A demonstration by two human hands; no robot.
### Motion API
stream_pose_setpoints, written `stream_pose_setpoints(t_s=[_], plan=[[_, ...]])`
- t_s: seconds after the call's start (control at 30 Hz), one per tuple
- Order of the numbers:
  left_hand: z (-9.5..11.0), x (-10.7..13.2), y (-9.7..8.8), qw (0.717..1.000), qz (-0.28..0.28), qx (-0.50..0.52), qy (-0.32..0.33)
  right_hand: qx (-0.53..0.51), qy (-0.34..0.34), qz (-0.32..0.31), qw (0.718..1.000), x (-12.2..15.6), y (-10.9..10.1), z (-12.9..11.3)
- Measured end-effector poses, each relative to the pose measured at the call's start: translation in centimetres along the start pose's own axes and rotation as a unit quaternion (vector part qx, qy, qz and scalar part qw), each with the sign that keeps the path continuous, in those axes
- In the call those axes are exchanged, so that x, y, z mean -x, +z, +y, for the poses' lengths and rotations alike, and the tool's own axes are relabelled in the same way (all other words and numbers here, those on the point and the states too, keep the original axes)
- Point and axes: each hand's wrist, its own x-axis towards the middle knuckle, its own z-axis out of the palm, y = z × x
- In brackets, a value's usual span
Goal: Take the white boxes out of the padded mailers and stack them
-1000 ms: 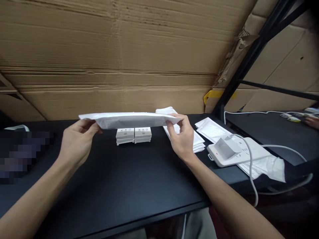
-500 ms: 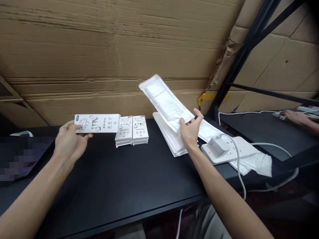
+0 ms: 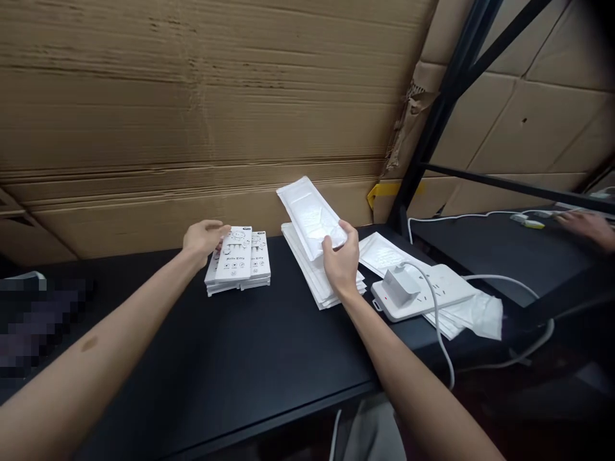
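My left hand (image 3: 203, 238) reaches to the far side of the black table (image 3: 250, 358) and grips a white printed box (image 3: 234, 256) by its top edge, over two low stacks of the same boxes (image 3: 254, 264). My right hand (image 3: 340, 259) is closed on one white padded envelope (image 3: 310, 214), tilted up above a pile of like envelopes (image 3: 317, 282).
A white power strip (image 3: 423, 291) with a plugged adapter and cable lies right of the pile, on more envelopes (image 3: 473, 314). A cardboard wall (image 3: 192, 115) backs the table. A black shelf frame (image 3: 446, 96) stands at the right; another person's hand (image 3: 589, 225) shows at the far right.
One second ago both hands held one envelope level. My left hand then drew out a printed box and carried it right to the box stacks. My right hand lowered the envelope toward the pile.
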Motion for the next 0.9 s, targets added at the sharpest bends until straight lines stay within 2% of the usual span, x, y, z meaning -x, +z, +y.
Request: stream_pose_setpoints(t_s=[0.1,0.2,0.3,0.43,0.57,0.67,0.77,0.9], plan=[[-0.1,0.2,-0.9,0.993,0.029,-0.107,0.028,0.006,0.012,-0.012,1.0,0.0,0.0,-0.2],[-1.0,1.1,-2.9,0.98,0.043,-0.184,0.064,0.009,0.021,-0.017,1.0,-0.2,-0.2,-0.4],[-3.1,2.5,-5.2,0.964,0.042,-0.245,0.094,0.008,0.027,-0.015,0.999,-0.2,-0.9,-0.8],[-6.9,4.0,-7.1,0.938,0.006,-0.321,0.129,0.03,0.033,-0.01,0.999,0.6,-3.0,-0.9],[-9.2,4.6,-7.6,0.913,-0.052,-0.369,0.168,0.105,-0.004,-0.057,0.993,2.4,-5.3,-0.3],[-9.6,4.8,-7.6,0.9,-0.072,-0.389,0.183,0.218,-0.05,-0.1,0.97,3.5,-6.1,0.4],[-9.5,5.0,-7.6,0.892,-0.077,-0.405,0.188,0.285,-0.095,-0.111,0.947,3.6,-5.9,0.6],[-9.2,5.5,-7.5,0.88,-0.081,-0.426,0.193,0.318,-0.148,-0.116,0.929,2.2,-4.2,-0.8]])
